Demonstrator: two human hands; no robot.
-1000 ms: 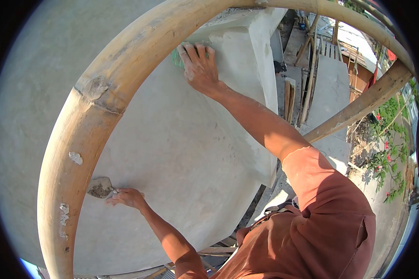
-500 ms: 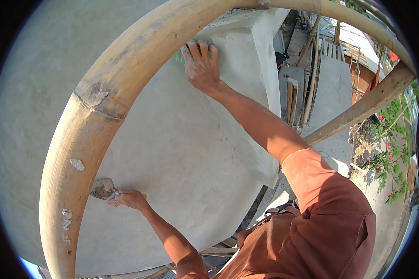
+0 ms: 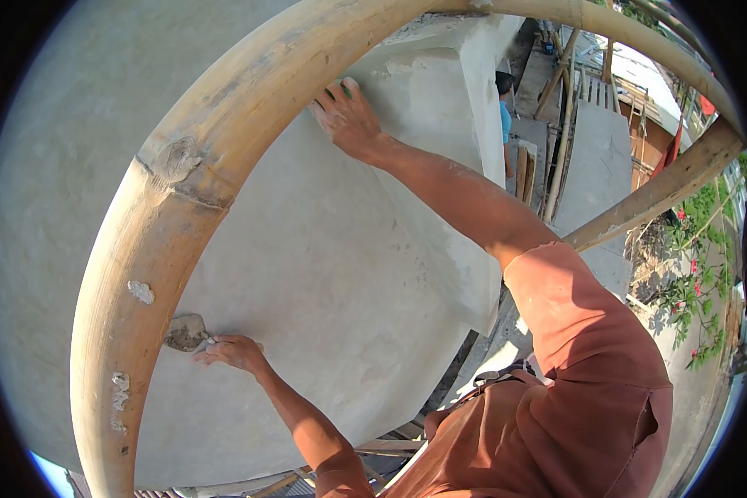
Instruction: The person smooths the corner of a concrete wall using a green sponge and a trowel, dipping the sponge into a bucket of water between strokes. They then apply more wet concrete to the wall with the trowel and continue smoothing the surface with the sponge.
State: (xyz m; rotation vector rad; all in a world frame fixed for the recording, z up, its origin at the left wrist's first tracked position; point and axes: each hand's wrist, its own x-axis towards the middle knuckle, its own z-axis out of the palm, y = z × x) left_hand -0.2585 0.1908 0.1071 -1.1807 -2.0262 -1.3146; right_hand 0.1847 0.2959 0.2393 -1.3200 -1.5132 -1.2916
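My left hand [image 3: 234, 353] is closed around the handle of a trowel; the trowel blade [image 3: 187, 332] carries grey mortar and is partly behind the bamboo pole. Higher up, my right hand [image 3: 350, 124] presses against a smooth grey plastered surface [image 3: 307, 266], near its raised corner. Its fingers are bent over a small green pad [image 3: 346, 91], of which only a sliver shows. The pad's shape is hidden by the fingers and the pole.
A thick bamboo pole [image 3: 183, 199] curves across the view in front of the surface, with another pole [image 3: 656, 187] at right. Beyond the edge [image 3: 483, 100] stand planks [image 3: 526, 170] and a person in blue [image 3: 505, 116]. Flowering plants [image 3: 697, 274] grow at far right.
My right hand has shifted slightly left along the surface, its fingers turning. The left hand and trowel have hardly moved. More of the person in blue shows beyond the edge.
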